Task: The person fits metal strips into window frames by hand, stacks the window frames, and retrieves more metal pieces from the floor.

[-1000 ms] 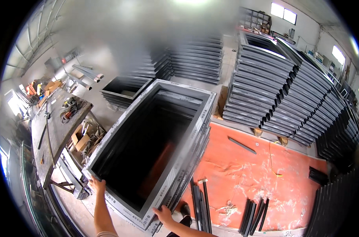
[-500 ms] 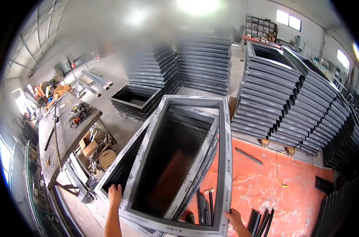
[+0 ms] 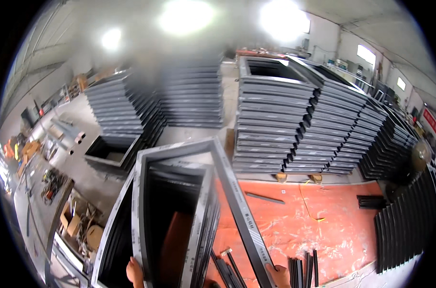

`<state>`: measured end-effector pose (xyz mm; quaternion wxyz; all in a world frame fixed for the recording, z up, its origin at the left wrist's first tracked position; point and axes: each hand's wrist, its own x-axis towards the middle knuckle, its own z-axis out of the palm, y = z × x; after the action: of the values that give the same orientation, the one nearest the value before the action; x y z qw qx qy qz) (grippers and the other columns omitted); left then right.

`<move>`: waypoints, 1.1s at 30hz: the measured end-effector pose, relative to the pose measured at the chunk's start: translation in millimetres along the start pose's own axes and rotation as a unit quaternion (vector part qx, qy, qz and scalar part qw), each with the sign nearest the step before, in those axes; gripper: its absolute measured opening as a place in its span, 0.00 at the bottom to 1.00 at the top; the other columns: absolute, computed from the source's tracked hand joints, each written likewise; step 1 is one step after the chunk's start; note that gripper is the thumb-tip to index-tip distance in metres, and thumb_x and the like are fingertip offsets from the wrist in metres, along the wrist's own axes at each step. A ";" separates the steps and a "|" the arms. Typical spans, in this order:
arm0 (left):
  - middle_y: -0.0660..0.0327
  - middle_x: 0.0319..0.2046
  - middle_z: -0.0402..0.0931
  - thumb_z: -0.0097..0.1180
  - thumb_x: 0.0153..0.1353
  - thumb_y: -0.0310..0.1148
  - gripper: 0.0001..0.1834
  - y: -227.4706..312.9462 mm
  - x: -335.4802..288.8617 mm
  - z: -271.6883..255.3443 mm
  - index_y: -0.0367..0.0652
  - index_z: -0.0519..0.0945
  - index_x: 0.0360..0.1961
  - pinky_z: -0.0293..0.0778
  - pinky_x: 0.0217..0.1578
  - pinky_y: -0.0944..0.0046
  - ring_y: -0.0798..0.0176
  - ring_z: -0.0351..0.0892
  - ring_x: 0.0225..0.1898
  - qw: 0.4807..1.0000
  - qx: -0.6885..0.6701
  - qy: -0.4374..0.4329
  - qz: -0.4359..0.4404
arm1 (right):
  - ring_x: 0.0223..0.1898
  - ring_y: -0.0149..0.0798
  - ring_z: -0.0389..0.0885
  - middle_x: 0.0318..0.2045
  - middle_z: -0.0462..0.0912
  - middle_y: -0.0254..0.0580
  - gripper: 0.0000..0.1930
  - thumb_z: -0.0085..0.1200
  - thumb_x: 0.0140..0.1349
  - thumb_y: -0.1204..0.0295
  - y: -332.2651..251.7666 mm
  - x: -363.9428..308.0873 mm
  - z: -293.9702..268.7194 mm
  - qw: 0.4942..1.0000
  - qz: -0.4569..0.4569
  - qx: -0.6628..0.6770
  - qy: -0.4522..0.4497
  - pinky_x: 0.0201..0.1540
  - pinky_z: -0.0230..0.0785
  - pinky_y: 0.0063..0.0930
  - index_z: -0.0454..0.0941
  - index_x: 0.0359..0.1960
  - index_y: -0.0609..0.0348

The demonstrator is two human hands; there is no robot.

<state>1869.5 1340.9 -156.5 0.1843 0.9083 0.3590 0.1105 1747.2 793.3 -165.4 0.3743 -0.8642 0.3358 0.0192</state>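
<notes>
A grey rectangular window frame, with strips of printed protective film on it, is held in front of me by its two long sides. My left hand is closed on its left bar near the lower edge of the view. On the right bar, my right hand is closed with its fingers partly hidden. Beneath the held frame is a stack of similar frames, seen through its opening, and more frame edges show at its left. The near end of the held frame lies out of view.
Tall stacks of grey frames stand at the far right, and others at the far left. An orange sheet covers the floor at right, with dark profiles on it. A workbench stands at left.
The view has turned to the right. The held frame has swung round relative to the stack beneath, and my left hand is now on its left bar. My right hand keeps its hold.
</notes>
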 end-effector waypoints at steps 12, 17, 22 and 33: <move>0.42 0.23 0.77 0.45 0.69 0.47 0.28 108.2 -117.4 -69.2 0.33 0.80 0.22 0.69 0.30 0.43 0.37 0.78 0.28 0.998 -0.023 0.038 -0.039 | 0.41 0.51 0.80 0.37 0.82 0.50 0.16 0.45 0.69 0.57 -28.7 65.7 -152.7 0.970 -0.203 -0.115 -0.075 0.44 0.71 0.48 0.80 0.39 0.55; 0.43 0.25 0.78 0.43 0.70 0.47 0.28 139.5 -193.3 -45.6 0.34 0.80 0.24 0.70 0.32 0.44 0.37 0.78 0.30 0.995 -0.004 0.043 -0.084 | 0.35 0.56 0.81 0.31 0.82 0.53 0.18 0.43 0.70 0.60 26.2 135.5 -204.7 0.948 -0.273 -0.156 -0.053 0.38 0.71 0.50 0.80 0.32 0.59; 0.43 0.25 0.78 0.44 0.70 0.48 0.27 191.9 -256.0 -47.2 0.34 0.80 0.26 0.69 0.32 0.45 0.37 0.78 0.30 0.990 -0.049 0.073 -0.112 | 0.40 0.58 0.80 0.42 0.81 0.58 0.14 0.49 0.66 0.65 36.4 184.9 -269.5 0.944 -0.307 -0.103 -0.065 0.41 0.72 0.51 0.80 0.41 0.62; 0.43 0.21 0.76 0.44 0.71 0.45 0.27 335.0 -262.1 -95.8 0.29 0.79 0.26 0.66 0.27 0.50 0.43 0.76 0.23 0.977 -0.145 0.158 0.011 | 0.20 0.52 0.76 0.17 0.75 0.56 0.25 0.62 0.55 0.54 18.6 248.0 -342.0 0.971 -0.191 0.141 0.018 0.25 0.65 0.41 0.74 0.18 0.66</move>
<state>1854.2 957.9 51.3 0.2541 0.8464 0.3540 0.3060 1853.4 418.0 -1.8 0.4827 -0.8512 0.1708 -0.1152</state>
